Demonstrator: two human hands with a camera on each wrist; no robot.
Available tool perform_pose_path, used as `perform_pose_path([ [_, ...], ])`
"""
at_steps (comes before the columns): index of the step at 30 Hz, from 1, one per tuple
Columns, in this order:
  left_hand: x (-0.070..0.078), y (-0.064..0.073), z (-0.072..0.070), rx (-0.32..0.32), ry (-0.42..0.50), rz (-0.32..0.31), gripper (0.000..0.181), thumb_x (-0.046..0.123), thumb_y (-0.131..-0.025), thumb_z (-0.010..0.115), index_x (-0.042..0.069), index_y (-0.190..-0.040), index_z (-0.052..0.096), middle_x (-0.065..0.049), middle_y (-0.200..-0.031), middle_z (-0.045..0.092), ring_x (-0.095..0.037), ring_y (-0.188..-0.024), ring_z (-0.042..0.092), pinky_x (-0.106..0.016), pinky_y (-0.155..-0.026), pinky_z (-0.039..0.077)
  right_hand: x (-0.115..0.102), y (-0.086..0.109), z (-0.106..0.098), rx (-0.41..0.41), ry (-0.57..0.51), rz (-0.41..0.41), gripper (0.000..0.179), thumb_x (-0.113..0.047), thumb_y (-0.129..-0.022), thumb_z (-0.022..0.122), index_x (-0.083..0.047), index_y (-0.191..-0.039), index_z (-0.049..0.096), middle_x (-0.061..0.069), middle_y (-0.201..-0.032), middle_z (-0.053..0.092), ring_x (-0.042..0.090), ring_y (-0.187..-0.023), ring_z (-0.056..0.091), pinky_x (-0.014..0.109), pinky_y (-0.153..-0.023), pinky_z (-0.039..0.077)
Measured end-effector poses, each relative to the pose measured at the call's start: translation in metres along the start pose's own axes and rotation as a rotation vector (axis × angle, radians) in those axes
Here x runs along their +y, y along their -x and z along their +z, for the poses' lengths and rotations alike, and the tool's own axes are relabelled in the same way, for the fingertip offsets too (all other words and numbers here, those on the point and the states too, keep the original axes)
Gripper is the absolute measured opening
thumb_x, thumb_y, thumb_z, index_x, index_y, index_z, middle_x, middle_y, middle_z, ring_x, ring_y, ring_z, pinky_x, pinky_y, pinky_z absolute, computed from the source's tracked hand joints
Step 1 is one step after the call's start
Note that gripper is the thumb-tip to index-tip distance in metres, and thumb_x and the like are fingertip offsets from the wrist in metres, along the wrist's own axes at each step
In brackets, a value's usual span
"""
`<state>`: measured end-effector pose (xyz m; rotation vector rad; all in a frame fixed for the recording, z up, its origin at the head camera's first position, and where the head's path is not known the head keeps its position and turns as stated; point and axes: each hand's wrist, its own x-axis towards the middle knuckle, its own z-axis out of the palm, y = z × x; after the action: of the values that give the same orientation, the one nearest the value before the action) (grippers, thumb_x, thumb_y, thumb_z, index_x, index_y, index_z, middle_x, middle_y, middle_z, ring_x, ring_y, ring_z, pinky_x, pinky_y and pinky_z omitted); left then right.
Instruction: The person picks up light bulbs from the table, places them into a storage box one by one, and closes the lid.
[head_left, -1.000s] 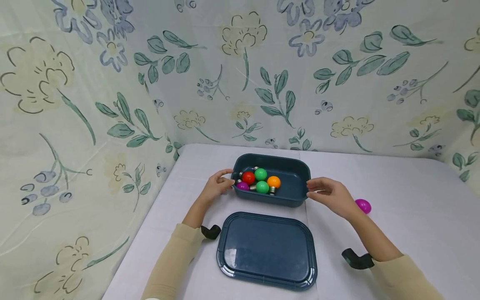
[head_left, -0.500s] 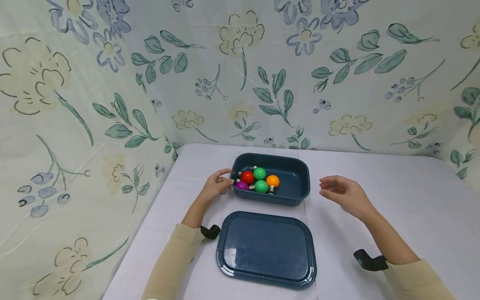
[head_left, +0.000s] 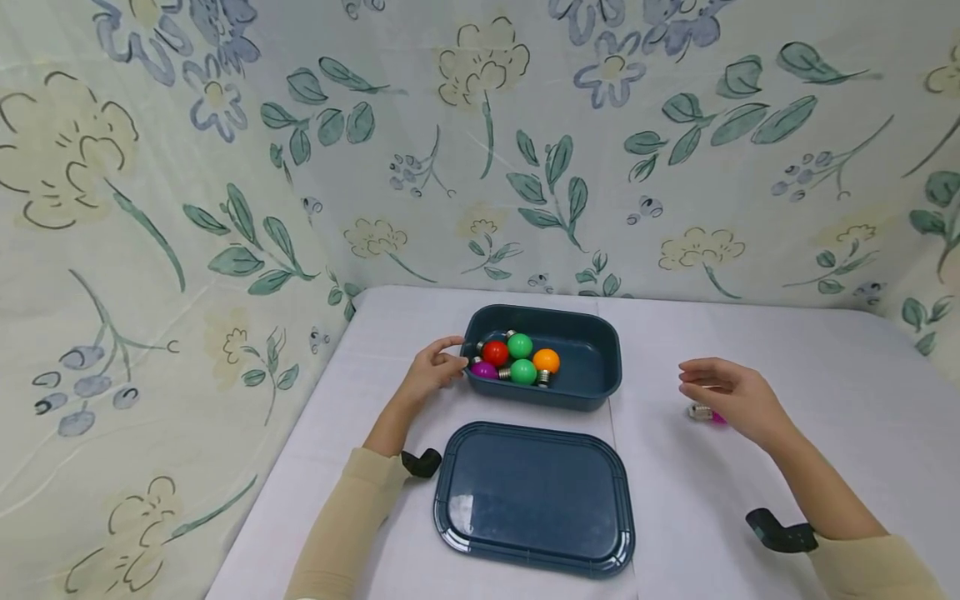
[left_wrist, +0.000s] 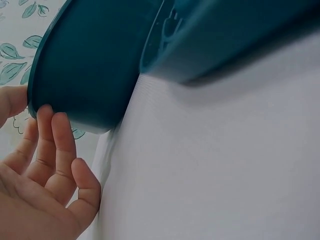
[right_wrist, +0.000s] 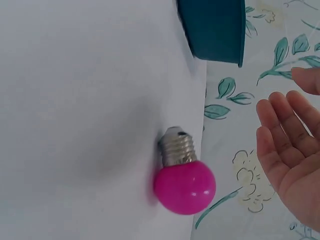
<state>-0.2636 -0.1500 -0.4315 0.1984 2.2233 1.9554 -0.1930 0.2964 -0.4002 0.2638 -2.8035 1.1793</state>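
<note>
Head view: worn on head, looks forward and down, farthest of three, takes in box (head_left: 536, 398), lid (head_left: 532, 500), most of the counter (head_left: 847, 417) and patterned cloth (head_left: 420, 83) behind. Left wrist view: close, low, rolled sideways, past left hand (left_wrist: 45, 190) to box's outer wall. Right wrist view: low, rolled too, pink bulb (right_wrist: 185, 187) near, right hand (right_wrist: 297, 172) at edge. Box shared by all; bulb by head and right wrist.

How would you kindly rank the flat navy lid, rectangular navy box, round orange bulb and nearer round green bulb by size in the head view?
Flat navy lid
Navy box
Orange bulb, nearer green bulb: too alike to rank
</note>
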Motion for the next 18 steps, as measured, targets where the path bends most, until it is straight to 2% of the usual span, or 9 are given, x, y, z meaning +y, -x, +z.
perform_pose_path([
  [6, 0.001, 0.000, -0.001, 0.001, 0.001, 0.011, 0.048, 0.008, -0.095, 0.063, -0.004, -0.138, 0.048, -0.025, -0.092, 0.064, -0.054, -0.099, 0.054, -0.033, -0.068, 0.044, 0.024, 0.003, -0.013, 0.031, 0.016, 0.054, 0.046, -0.032, -0.096, 0.063, 0.000, -0.129, 0.057, 0.019, -0.116, 0.065, -0.018, -0.085, 0.051, 0.011, -0.070, 0.045],
  [14, 0.000, 0.000, 0.000, -0.006, 0.011, 0.018, 0.049, 0.008, -0.094, 0.064, -0.005, -0.138, 0.047, -0.032, -0.097, 0.061, -0.053, -0.098, 0.054, -0.030, -0.066, 0.044, 0.044, 0.006, -0.024, 0.023, 0.037, 0.074, 0.049, -0.030, -0.096, 0.063, 0.003, -0.133, 0.053, 0.027, -0.124, 0.059, -0.020, -0.088, 0.047, 0.009, -0.069, 0.042],
  [16, 0.000, -0.001, -0.001, -0.004, 0.013, 0.017, 0.049, 0.008, -0.094, 0.064, -0.005, -0.138, 0.048, -0.030, -0.095, 0.063, -0.052, -0.097, 0.054, -0.030, -0.066, 0.044, 0.047, 0.006, -0.026, 0.008, 0.055, 0.078, 0.051, -0.030, -0.096, 0.063, 0.003, -0.134, 0.052, 0.028, -0.126, 0.058, -0.006, -0.094, 0.056, 0.013, -0.070, 0.046],
  [18, 0.000, -0.001, -0.001, -0.003, 0.014, 0.015, 0.049, 0.007, -0.094, 0.063, -0.005, -0.138, 0.048, -0.025, -0.091, 0.064, -0.053, -0.097, 0.054, -0.031, -0.066, 0.044, 0.050, 0.006, -0.027, -0.009, 0.066, 0.085, 0.053, -0.030, -0.097, 0.062, 0.004, -0.135, 0.051, 0.029, -0.128, 0.056, 0.015, -0.105, 0.061, 0.023, -0.074, 0.051],
])
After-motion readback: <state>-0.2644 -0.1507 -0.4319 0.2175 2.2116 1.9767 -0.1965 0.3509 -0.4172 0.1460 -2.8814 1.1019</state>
